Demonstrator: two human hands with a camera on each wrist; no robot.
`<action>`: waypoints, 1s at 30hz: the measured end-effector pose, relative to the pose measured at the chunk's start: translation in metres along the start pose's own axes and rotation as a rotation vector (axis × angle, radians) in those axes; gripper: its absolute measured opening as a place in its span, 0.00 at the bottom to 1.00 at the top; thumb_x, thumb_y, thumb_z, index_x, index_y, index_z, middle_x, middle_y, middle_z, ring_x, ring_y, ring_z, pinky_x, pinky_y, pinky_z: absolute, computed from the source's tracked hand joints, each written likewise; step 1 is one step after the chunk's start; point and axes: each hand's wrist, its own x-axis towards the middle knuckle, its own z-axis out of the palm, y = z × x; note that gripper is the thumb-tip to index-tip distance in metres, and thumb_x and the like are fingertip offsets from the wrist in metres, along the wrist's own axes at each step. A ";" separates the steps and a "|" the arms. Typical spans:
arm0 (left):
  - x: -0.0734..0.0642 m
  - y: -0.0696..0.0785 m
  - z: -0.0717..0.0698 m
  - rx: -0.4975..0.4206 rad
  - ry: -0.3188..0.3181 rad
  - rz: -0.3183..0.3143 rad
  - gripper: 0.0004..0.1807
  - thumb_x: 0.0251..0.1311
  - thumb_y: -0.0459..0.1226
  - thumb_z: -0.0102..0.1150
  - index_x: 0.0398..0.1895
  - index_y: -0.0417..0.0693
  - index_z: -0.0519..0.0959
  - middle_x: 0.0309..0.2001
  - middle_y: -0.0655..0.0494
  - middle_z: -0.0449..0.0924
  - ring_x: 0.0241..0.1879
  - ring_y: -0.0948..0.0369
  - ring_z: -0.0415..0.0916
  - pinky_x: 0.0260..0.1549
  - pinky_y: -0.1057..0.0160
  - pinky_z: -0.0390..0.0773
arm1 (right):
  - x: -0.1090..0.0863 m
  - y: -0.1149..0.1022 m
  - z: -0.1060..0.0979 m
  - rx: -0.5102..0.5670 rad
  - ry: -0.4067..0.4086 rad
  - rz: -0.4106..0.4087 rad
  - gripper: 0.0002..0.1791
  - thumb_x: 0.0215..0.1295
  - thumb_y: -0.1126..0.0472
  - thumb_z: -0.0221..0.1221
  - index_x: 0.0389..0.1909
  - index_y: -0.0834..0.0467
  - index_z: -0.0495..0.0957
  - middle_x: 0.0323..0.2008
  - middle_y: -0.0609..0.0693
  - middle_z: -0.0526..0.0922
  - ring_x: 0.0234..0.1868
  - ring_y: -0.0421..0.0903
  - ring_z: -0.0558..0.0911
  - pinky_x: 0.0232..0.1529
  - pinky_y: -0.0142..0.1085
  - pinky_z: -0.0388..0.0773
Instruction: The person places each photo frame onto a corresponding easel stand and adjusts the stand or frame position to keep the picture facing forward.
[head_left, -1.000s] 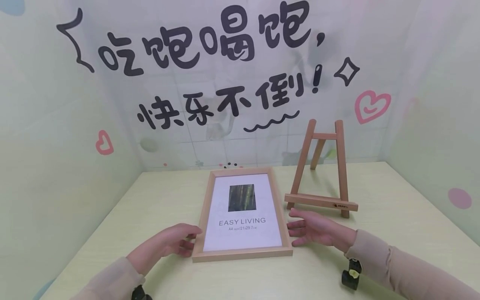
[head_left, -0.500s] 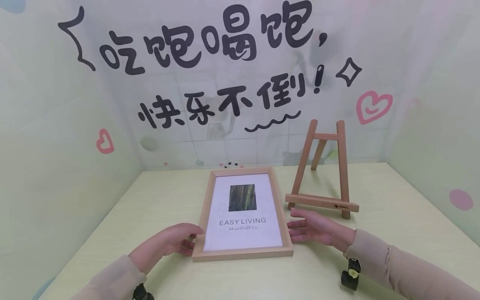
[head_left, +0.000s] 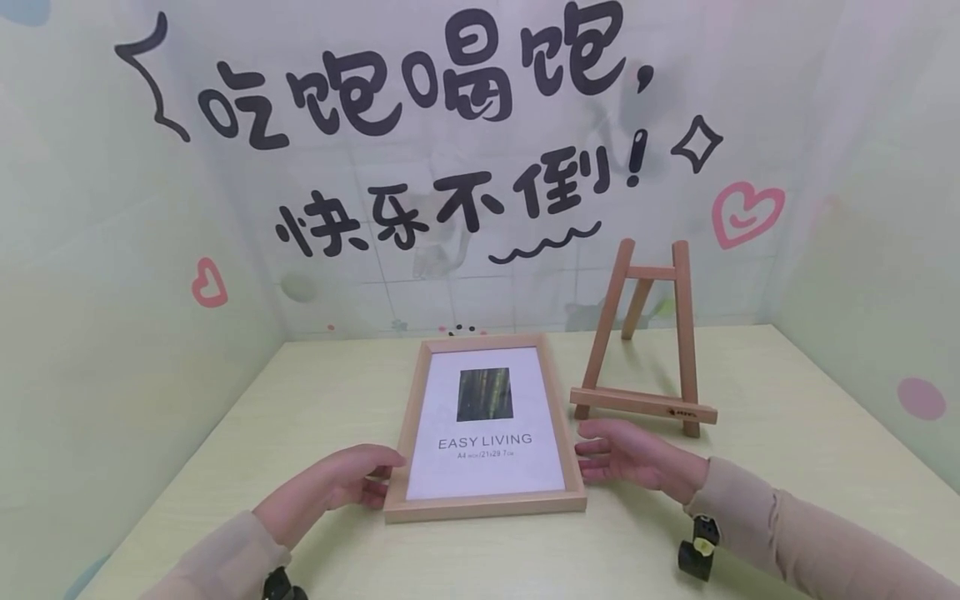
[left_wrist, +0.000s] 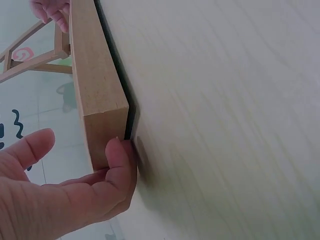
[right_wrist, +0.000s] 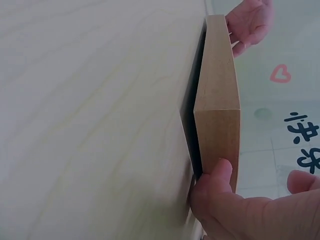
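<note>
A picture frame (head_left: 486, 505) with a light wood border lies face up on the table, its sheet reading "EASY LIVING" under a small dark green picture. At its left side, my left hand (head_left: 348, 479) touches the border with bent fingers. In the left wrist view the left thumb (left_wrist: 35, 145) stands off the wood. My right hand (head_left: 637, 458) rests its fingertips against the opposite side, near the front corner. Its thumb (right_wrist: 302, 181) is likewise apart from the frame in the right wrist view. Neither wrist view fully shows the fingertips at the lower edge.
A small wooden easel (head_left: 684, 342) stands upright behind my right hand, with its ledge facing me. The pale wood table (head_left: 465, 562) ends at a printed backdrop (head_left: 337, 300), and light side panels close in the left and right.
The right fingers have settled slightly closer together against the frame's side. The left hand, frame and easel stay essentially where they were.
</note>
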 end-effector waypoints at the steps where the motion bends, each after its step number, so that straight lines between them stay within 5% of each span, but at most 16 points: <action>1: 0.000 0.000 0.000 -0.008 -0.003 0.000 0.12 0.58 0.36 0.49 0.39 0.34 0.69 0.31 0.51 0.68 0.30 0.56 0.71 0.28 0.65 0.77 | 0.000 0.000 -0.001 0.000 -0.004 -0.004 0.32 0.66 0.61 0.46 0.65 0.72 0.45 0.56 0.71 0.63 0.49 0.55 0.73 0.50 0.45 0.76; 9: -0.004 -0.002 -0.006 -0.042 -0.045 0.009 0.29 0.60 0.37 0.48 0.62 0.31 0.58 0.39 0.44 0.74 0.32 0.55 0.73 0.29 0.65 0.76 | 0.003 0.004 -0.007 0.023 -0.043 -0.014 0.36 0.62 0.71 0.49 0.66 0.72 0.41 0.48 0.62 0.73 0.43 0.47 0.78 0.50 0.43 0.77; 16: -0.007 -0.005 -0.010 -0.089 -0.097 0.009 0.35 0.57 0.33 0.50 0.68 0.36 0.52 0.42 0.44 0.76 0.36 0.55 0.77 0.29 0.63 0.76 | 0.005 0.006 -0.009 -0.036 -0.078 -0.013 0.40 0.60 0.73 0.52 0.68 0.70 0.39 0.58 0.70 0.66 0.46 0.48 0.78 0.54 0.47 0.74; 26: -0.005 -0.013 -0.021 -0.234 -0.341 0.095 0.45 0.53 0.25 0.50 0.70 0.38 0.36 0.48 0.42 0.72 0.41 0.54 0.77 0.38 0.53 0.81 | 0.003 0.008 -0.015 -0.085 -0.231 -0.008 0.44 0.58 0.72 0.52 0.70 0.64 0.36 0.57 0.66 0.69 0.48 0.53 0.77 0.49 0.47 0.77; 30: -0.005 -0.015 -0.023 -0.269 -0.390 0.127 0.47 0.53 0.23 0.50 0.70 0.37 0.33 0.49 0.42 0.71 0.41 0.54 0.76 0.40 0.54 0.81 | 0.001 0.009 -0.017 -0.080 -0.281 -0.010 0.46 0.57 0.72 0.53 0.71 0.61 0.36 0.53 0.61 0.74 0.45 0.52 0.79 0.43 0.44 0.80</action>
